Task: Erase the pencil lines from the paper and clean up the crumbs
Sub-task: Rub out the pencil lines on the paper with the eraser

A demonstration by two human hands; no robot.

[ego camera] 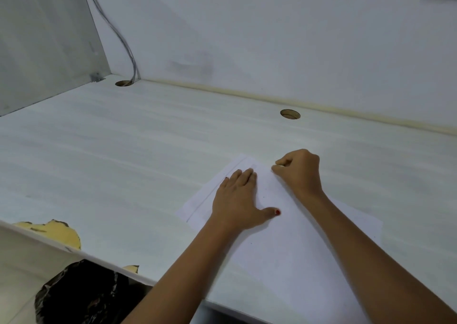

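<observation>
Head, left hand (237, 200) on paper (296, 249), right hand (301, 172) pinching eraser (280, 166) at edge

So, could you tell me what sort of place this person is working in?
Most likely an office cubicle or study carrel: a pale desk with round cable holes in it, cables running down the back wall toward one, and a side partition closing off the left.

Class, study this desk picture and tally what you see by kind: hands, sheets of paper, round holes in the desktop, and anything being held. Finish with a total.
Hands: 2, the left hand and the right hand
Sheets of paper: 1
Round holes: 2, the far-left hole and the right hole
Held items: 1, a small pale piece, likely the eraser
Total: 6
</observation>
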